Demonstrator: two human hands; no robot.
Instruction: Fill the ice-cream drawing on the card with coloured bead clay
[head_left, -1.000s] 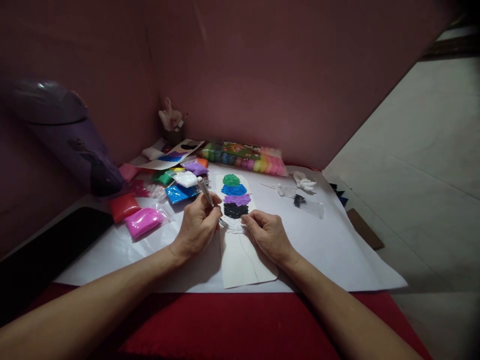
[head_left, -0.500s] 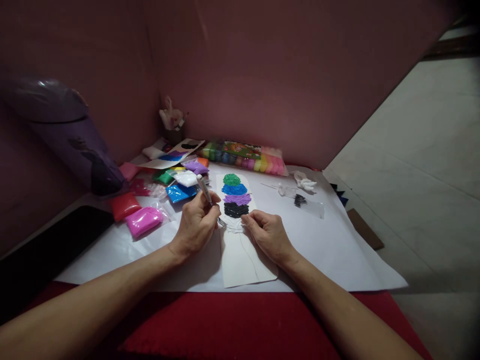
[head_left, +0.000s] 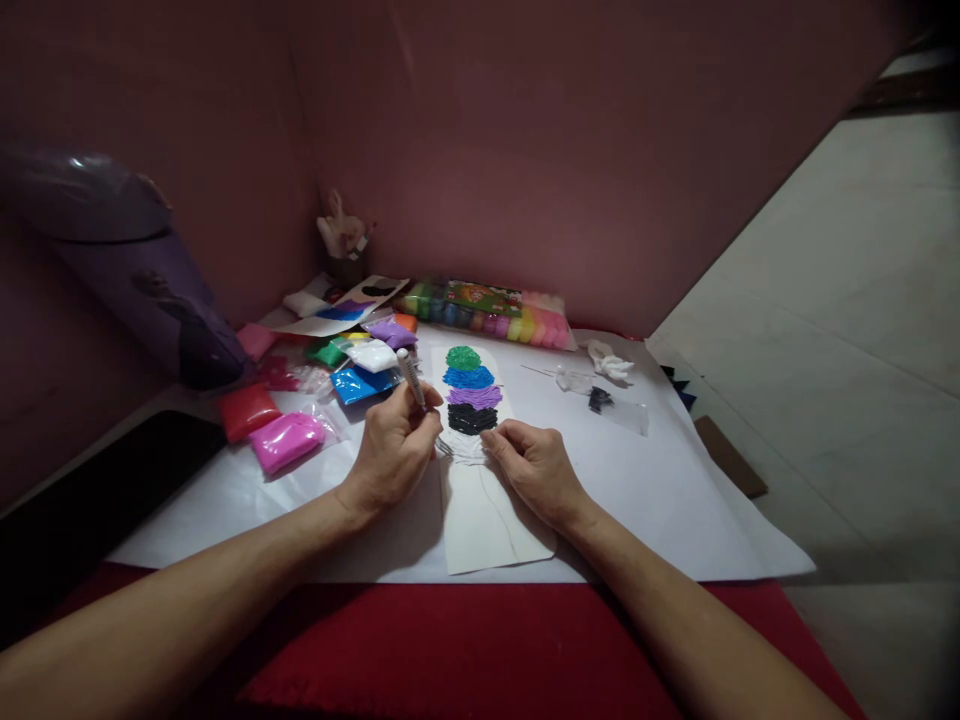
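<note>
My left hand (head_left: 396, 445) is closed round a slim tool with a pale, printed, pen-like handle (head_left: 410, 377). Fork-like prongs (head_left: 445, 448) show below the fingers, at the left edge of the white clay band (head_left: 466, 447). My right hand (head_left: 536, 465) pinches with thumb and forefinger at that band's right edge; what lies between the fingertips is too small to make out. Both hands are over a cream card (head_left: 487, 520) with textured green (head_left: 463, 358), blue (head_left: 468, 377), purple (head_left: 475, 398) and black (head_left: 472, 419) clay above the white. A thin curved line runs down the card's lower part.
Packets of coloured clay, including a pink one (head_left: 287, 443) and a red one (head_left: 249, 412), lie left. A long multicoloured clay pack (head_left: 487, 312) lies behind. White clay (head_left: 609, 362) and a clear wrapper (head_left: 628, 416) lie right. A purple cylinder (head_left: 142, 270) stands far left.
The tool's handle has tilted slightly, its top end a little lower and to the right. Both hands are otherwise in nearly the same place.
</note>
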